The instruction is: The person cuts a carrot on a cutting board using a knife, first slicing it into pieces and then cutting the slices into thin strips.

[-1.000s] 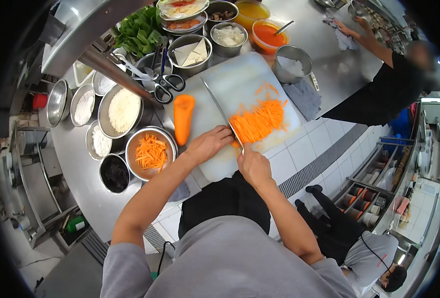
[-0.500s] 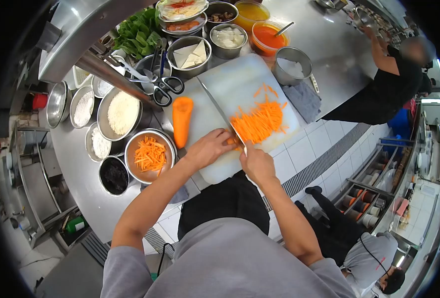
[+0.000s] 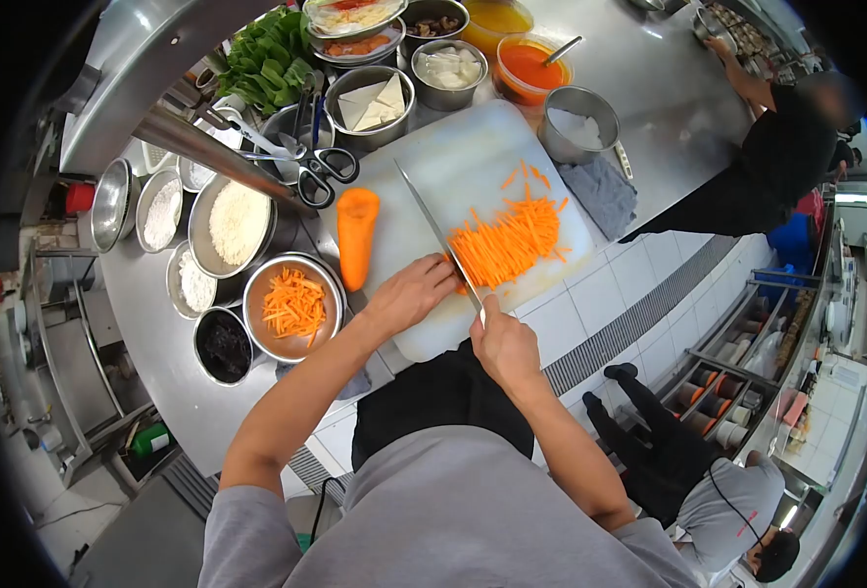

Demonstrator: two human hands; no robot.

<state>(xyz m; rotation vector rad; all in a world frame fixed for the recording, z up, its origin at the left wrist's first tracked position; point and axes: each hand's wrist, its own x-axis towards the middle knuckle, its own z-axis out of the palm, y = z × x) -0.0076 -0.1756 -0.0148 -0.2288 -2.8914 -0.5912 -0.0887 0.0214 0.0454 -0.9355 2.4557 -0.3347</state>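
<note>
My right hand [image 3: 505, 343] is closed round the handle of a long kitchen knife [image 3: 428, 216], whose blade points away from me across the white cutting board [image 3: 433, 147]. My left hand [image 3: 414, 294] lies on the board with bent fingers, pressing on carrot [image 3: 461, 288] right beside the blade; most of that piece is hidden under the fingers and knife. To the right of the blade is a pile of carrot strips [image 3: 507, 238]. A thick peeled carrot [image 3: 356, 240] lies whole-looking at the board's left side.
Left of the board stand a bowl of carrot shreds [image 3: 293, 302], a bowl of white crumbs [image 3: 240, 225] and scissors [image 3: 322, 176]. Beyond it are a pot of white wedges [image 3: 373, 103] and orange sauce [image 3: 531, 71]. A grey cloth [image 3: 598, 196] lies right. Two other people are nearby.
The knife has shifted slightly left, and both hands have moved a little with it. The strip pile reaches a bit further left along the blade.
</note>
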